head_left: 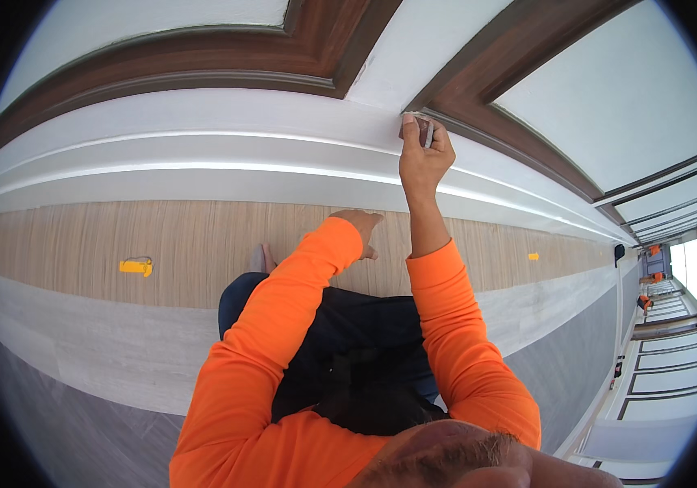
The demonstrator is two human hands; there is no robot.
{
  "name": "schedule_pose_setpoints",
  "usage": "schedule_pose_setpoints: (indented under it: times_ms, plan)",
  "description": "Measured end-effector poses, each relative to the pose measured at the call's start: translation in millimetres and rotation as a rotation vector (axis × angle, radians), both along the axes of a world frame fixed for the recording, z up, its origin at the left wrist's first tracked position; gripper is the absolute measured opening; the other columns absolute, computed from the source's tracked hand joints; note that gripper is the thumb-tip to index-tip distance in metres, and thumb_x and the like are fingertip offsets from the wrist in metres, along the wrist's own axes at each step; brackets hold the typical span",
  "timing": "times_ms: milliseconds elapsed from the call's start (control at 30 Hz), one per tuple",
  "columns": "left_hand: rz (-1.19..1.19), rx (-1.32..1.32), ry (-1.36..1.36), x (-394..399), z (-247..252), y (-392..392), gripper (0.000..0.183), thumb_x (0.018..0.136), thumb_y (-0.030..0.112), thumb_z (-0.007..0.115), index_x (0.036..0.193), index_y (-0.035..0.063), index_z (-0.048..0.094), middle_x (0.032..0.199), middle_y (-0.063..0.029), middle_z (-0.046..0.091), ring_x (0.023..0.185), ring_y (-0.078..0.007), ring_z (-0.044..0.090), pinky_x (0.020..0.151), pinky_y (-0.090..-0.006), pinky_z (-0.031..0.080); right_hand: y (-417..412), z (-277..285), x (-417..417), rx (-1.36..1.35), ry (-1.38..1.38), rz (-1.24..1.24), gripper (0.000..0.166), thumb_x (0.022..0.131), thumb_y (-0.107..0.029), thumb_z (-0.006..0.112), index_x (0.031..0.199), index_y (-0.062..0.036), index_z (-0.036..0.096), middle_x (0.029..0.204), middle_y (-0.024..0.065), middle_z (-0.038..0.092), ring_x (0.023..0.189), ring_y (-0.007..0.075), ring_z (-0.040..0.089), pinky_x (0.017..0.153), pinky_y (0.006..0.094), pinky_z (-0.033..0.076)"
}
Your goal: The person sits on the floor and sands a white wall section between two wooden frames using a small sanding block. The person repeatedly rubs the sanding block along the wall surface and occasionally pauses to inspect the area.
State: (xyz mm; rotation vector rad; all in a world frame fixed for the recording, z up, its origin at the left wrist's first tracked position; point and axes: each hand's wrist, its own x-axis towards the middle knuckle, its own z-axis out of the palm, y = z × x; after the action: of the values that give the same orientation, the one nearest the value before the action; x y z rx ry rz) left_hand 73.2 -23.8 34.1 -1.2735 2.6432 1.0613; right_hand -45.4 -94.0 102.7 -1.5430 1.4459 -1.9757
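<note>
In my right hand (426, 160) is a small brown block (424, 129) with a light edge, perhaps a sanding block or folded sandpaper; its exact kind cannot be told. The hand presses it to the white wall (379, 119) at the lower corner of a brown wooden panel moulding (452, 100). My left hand (360, 229) hangs empty over the wood-look floor (190, 244), its fingers apart, to the left of the right forearm. A second brown moulding (214, 61) frames the wall panel at the upper left. Stepped white baseboard (202, 152) runs beneath both mouldings.
Yellow pieces (135, 266) lie on the floor at the left, and another (533, 257) at the right. Grey flooring (80, 360) lies behind the wood-look strip. Far right down the corridor are several people in orange (645, 303) and a row of framed wall panels (668, 381).
</note>
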Motion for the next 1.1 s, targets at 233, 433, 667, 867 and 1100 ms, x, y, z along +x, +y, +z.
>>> schedule_pose_setpoints:
  times_ms: [233,433,667,867,1100]
  plan:
    - [0.009,0.009,0.005,1,-1,-1,0.085,0.083,0.043,0.079,0.152,0.0116,0.041,0.127,-0.0192,0.064,0.120,-0.0370,0.061,0.101,-0.0459,0.050,0,2,-2,0.014,-0.006,-0.020,0.021,0.092,-0.014,0.073,0.096,0.0052,0.066,0.077,0.0041,0.065,0.072,0.0090,0.058,0.067,0.0233,0.048]
    - [-0.001,0.007,-0.010,2,5,0,0.085,0.083,0.043,0.078,0.153,0.0123,0.040,0.129,-0.0187,0.063,0.120,-0.0368,0.060,0.102,-0.0460,0.050,0,4,-5,0.028,0.006,-0.032,0.020,0.092,-0.014,0.073,0.096,0.0051,0.067,0.079,0.0042,0.066,0.073,0.0100,0.060,0.068,0.0241,0.048]
    - [-0.002,0.003,-0.003,1,0,0,0.085,0.084,0.043,0.078,0.153,0.0123,0.040,0.129,-0.0181,0.063,0.120,-0.0365,0.060,0.101,-0.0458,0.050,1,2,-2,0.011,0.014,-0.033,0.019,0.093,-0.015,0.071,0.096,0.0033,0.068,0.078,0.0045,0.067,0.072,0.0096,0.060,0.067,0.0245,0.048]
    - [0.000,0.002,0.000,0,0,1,0.085,0.084,0.043,0.078,0.153,0.0124,0.040,0.129,-0.0177,0.064,0.120,-0.0361,0.061,0.101,-0.0458,0.050,3,2,1,0.026,0.022,-0.024,0.016,0.092,-0.013,0.072,0.094,0.0024,0.068,0.076,0.0027,0.066,0.071,0.0083,0.058,0.067,0.0236,0.047]
    - [-0.001,0.012,-0.009,1,1,1,0.085,0.084,0.043,0.078,0.153,0.0129,0.039,0.128,-0.0179,0.064,0.119,-0.0363,0.061,0.101,-0.0458,0.050,3,4,2,0.039,-0.021,-0.002,0.017,0.092,-0.013,0.072,0.093,0.0029,0.066,0.075,0.0035,0.065,0.072,0.0084,0.057,0.068,0.0232,0.047]
